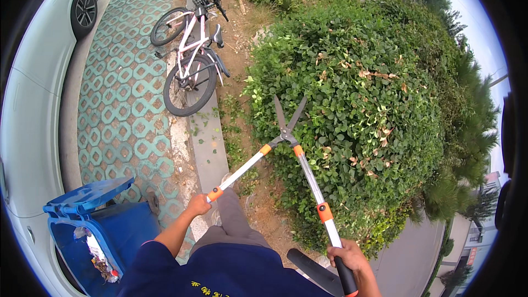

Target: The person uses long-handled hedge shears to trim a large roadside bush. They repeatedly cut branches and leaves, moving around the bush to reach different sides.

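Observation:
A pair of hedge shears [285,134] with orange joints and silver telescopic handles is held out before me, its two blades spread in a V. My left hand [199,205] grips the end of the left handle, low and close to my leg. Around the right handle, just above its black grip, my right hand [348,254] is closed. The blade tips lie against or just in front of the leafy side of a clipped green hedge [350,103]; whether they touch leaves I cannot tell. Some leaves on the hedge are dry and brown.
A pink-and-white bicycle [192,49] leans beside the concrete kerb [208,144]. At lower left stands an open blue wheeled bin [136,222] with rubbish inside. A pale car [37,90] is parked along the green grass pavers [119,78]. Cut leaves litter the bare soil [235,132].

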Tool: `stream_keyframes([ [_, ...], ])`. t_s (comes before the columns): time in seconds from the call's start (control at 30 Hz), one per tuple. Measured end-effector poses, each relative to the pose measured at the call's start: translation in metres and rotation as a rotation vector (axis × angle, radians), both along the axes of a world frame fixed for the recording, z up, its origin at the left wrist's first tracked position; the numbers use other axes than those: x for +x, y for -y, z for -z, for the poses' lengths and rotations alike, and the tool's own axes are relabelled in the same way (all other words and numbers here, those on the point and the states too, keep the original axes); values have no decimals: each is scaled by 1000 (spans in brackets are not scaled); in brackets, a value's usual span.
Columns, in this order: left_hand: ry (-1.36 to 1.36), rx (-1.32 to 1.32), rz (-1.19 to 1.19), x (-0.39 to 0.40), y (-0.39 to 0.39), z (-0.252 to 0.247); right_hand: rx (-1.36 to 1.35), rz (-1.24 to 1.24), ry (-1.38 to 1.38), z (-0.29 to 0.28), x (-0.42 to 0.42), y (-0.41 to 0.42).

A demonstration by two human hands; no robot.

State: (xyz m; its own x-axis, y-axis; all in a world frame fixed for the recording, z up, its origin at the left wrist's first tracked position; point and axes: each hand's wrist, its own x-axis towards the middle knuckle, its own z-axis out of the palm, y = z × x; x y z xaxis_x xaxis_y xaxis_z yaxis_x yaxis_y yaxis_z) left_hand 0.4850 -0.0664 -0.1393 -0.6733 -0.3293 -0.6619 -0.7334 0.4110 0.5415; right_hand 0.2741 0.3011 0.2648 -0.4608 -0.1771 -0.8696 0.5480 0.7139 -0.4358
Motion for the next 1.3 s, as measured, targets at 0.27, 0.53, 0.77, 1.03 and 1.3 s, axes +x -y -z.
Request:
stream_keyframes([
  [0.27,87,200,-43,-9,34,35,94,-137,39,-20,-61,54],
  [0.53,-47,106,-17,-177,115,46,31,-161,-101,-1,-183,157],
  [0.77,-81,291,-250,-311,58,-37,23,-56,-462,218,-134,234],
  [1.03,-112,173,-157,-221,103,5,229,-91,-130,-33,-179,221],
  [1.3,1,375,-161,-263,25,-16,316,-122,-165,-68,-229,233],
])
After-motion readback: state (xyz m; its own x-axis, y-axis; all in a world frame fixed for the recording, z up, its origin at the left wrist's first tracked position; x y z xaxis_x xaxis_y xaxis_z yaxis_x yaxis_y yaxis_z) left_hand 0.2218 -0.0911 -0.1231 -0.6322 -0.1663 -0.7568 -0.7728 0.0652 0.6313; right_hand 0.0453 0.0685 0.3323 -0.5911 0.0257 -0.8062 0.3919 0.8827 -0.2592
